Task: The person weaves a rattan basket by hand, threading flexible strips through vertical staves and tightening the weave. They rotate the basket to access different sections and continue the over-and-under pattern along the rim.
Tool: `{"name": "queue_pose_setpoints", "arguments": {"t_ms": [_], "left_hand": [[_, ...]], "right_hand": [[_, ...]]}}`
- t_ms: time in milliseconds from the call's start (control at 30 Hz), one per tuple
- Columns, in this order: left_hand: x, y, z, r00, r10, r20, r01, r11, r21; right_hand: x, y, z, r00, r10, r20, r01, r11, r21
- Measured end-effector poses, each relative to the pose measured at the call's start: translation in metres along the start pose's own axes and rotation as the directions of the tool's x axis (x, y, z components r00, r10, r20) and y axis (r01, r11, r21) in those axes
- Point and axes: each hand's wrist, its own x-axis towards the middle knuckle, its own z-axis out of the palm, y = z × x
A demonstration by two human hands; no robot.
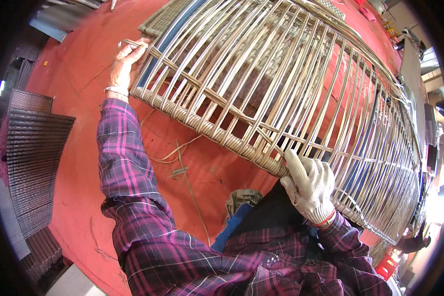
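A large woven rattan panel [261, 106] of long, pale rods with a cane-wrapped edge slants across the view in front of me. My left hand [126, 66], bare, is at its far left corner, fingers pinched on a thin rattan strand [125, 42] whose end loops out. Crosswise strands run over and under the rods from that corner toward my right hand [310, 186]. That hand, in a white knitted glove, is closed at the near wrapped edge, thumb and forefinger beside the strands. What its inner fingers grip is partly hidden.
Red sheeting [84, 148] covers the floor, with loose cane strips [185, 172] lying on it. Dark woven panels [37, 163] are stacked at the left. Another woven piece [160, 19] lies beyond the panel's far left corner. Bright clutter lines the right rim.
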Motion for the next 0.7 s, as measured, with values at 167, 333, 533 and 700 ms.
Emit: {"name": "queue_pose_setpoints", "arguments": {"t_ms": [167, 333, 533, 700], "left_hand": [[0.015, -0.002, -0.003, 0.976, 0.018, 0.216, -0.036, 0.996, 0.084], [0.013, -0.009, -0.003, 0.995, -0.035, 0.088, 0.027, 0.995, 0.092], [0.01, 0.006, 0.0, 0.99, -0.078, 0.118, 0.071, 0.996, 0.063], [0.02, 0.034, 0.001, 0.986, 0.063, 0.156, -0.152, 0.734, 0.661]], "right_hand": [[0.0, -0.002, 0.001, 0.999, 0.019, 0.045, -0.018, 0.999, -0.037], [0.003, -0.003, 0.001, 0.998, 0.018, 0.053, -0.015, 0.998, -0.054], [0.001, -0.002, 0.001, 0.998, 0.025, 0.064, -0.021, 0.998, -0.062], [0.001, -0.002, 0.003, 0.999, 0.014, 0.045, -0.011, 0.998, -0.056]]}}
